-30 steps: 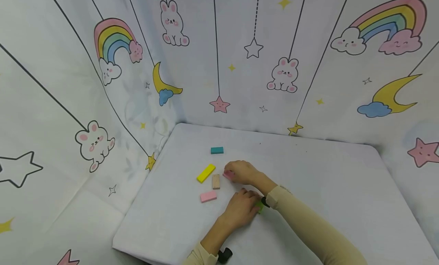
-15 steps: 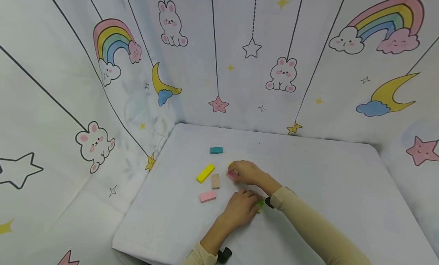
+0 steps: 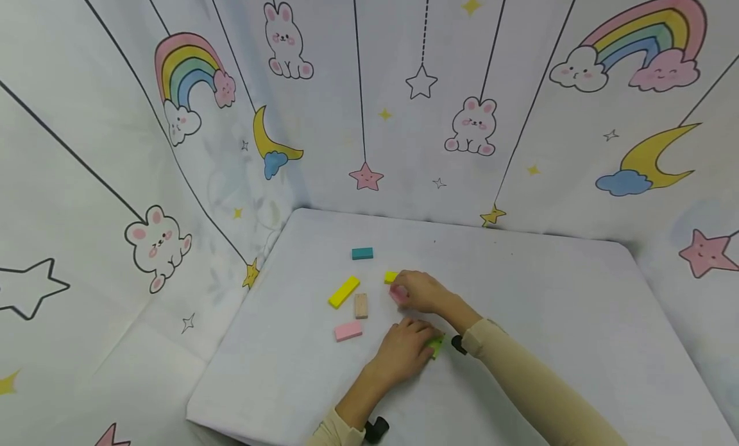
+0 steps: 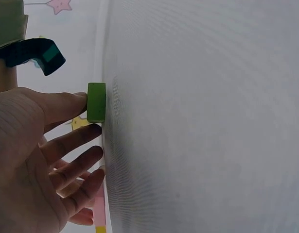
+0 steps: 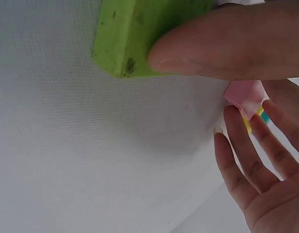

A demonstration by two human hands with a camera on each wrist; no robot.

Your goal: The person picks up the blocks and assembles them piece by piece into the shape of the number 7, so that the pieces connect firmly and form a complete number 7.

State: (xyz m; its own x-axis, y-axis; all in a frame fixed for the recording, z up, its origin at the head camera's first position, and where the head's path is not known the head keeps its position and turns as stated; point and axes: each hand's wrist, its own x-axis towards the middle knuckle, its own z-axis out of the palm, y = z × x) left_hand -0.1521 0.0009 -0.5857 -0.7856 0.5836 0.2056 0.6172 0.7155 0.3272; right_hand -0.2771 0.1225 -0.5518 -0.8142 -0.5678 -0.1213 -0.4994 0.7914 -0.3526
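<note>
In the head view my left hand (image 3: 407, 350) rests low on the table, its thumb and index finger at a green block (image 3: 437, 347). The left wrist view has the thumb tip against this green block (image 4: 96, 103) and the index fingertip at its corner. Farther back, my right hand (image 3: 426, 292) pinches a pink block (image 3: 398, 295), partly covered by the fingers. The pink block (image 5: 244, 93) also shows at those fingers in the right wrist view, beyond the left thumb. A small yellow block (image 3: 390, 277) peeks out behind the right fingers.
Left of the hands lie a long yellow block (image 3: 344, 292), a plain wooden block (image 3: 360, 306) and another pink block (image 3: 348, 331). A teal block (image 3: 362, 253) lies farther back. The white table (image 3: 548, 317) meets a printed cloth backdrop (image 3: 404, 144) behind.
My right hand has slid a little to the right with the pink block, uncovering the small yellow block. The left hand stays at the green block.
</note>
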